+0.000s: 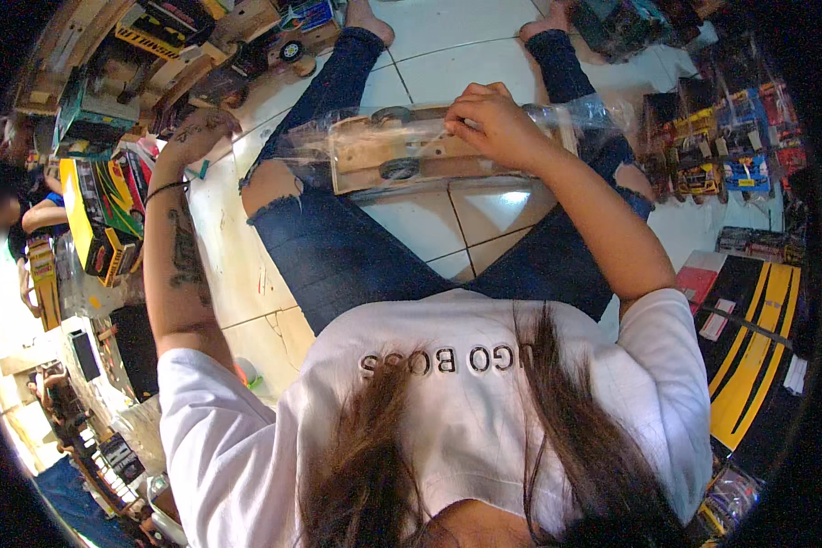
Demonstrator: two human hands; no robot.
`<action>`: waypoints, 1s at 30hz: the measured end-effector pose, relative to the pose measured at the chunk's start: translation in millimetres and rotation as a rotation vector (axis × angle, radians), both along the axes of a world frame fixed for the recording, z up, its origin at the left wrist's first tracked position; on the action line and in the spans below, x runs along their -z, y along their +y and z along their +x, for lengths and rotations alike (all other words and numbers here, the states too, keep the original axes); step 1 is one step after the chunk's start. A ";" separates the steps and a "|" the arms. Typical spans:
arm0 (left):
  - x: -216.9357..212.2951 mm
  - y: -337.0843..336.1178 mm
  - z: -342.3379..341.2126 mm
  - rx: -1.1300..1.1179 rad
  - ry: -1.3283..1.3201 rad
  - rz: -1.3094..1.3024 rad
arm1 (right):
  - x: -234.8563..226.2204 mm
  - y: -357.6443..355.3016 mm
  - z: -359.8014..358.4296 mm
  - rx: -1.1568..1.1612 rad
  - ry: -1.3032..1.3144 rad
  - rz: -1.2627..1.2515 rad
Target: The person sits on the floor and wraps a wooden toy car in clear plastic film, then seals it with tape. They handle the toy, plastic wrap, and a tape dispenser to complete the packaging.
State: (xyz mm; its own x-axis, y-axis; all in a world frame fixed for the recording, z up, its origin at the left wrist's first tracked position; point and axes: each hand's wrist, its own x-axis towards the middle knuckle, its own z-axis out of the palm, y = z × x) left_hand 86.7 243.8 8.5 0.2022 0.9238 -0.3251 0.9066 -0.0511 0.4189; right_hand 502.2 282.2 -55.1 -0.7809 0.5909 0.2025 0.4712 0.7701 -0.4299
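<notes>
Across my knees lies a wooden toy truck body point(356, 164) with dark wheels, its underside facing up, covered by clear plastic film point(306, 142) that spreads past both ends. My right hand point(498, 128) is over the right half of it, fingers curled and closed on the film. My left hand point(201, 132) is out to the left, beyond my left knee, low beside the stacked toys. Its fingers are dark and hard to make out, so I cannot tell whether they hold anything. A small teal object point(199, 171) shows just under that hand.
Wooden toy trucks point(237, 68) crowd the far left. A yellow, green and red painted toy point(105, 219) stands left of my arm. Wrapped colourful toy trucks point(712, 137) are stacked at the right, above a black panel with yellow stripes point(753, 338). White floor tiles point(429, 64) show between my legs.
</notes>
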 end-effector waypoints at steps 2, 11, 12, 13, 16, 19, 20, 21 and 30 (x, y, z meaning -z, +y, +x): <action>4.6 4.4 45.7 -0.022 0.011 0.391 | 1.6 0.7 -0.4 0.007 -0.014 -0.008; 69.3 2.2 206.0 0.327 -0.119 0.537 | 4.9 0.9 2.5 0.060 -0.011 -0.050; 66.6 1.3 202.8 0.327 -0.114 0.575 | 5.9 0.3 2.2 0.066 -0.015 -0.048; 65.9 0.2 203.1 0.302 -0.168 0.523 | 6.2 0.1 2.2 0.051 -0.017 -0.049; 68.3 0.4 203.1 0.306 -0.261 0.440 | 6.9 -1.3 0.4 0.076 0.003 -0.064; 79.8 5.9 202.5 0.330 -0.274 0.422 | 5.5 -2.7 2.9 0.070 0.004 0.025; 83.8 8.2 201.3 0.311 -0.292 0.407 | 4.2 -2.1 7.2 0.039 -0.024 0.162; 87.4 9.9 200.7 0.297 -0.304 0.395 | 3.4 -1.4 15.2 0.001 -0.031 0.308; 79.3 9.3 198.6 0.357 -0.442 0.355 | -3.4 37.2 227.8 0.133 -0.437 0.196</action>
State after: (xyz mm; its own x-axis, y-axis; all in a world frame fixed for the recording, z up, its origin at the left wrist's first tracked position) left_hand 285.3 253.1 -70.7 0.5598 0.8111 0.1695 0.5555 -0.5192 0.6496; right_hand 730.1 319.4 -51.7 -0.7383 0.6744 -0.0098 0.6744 0.7380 -0.0229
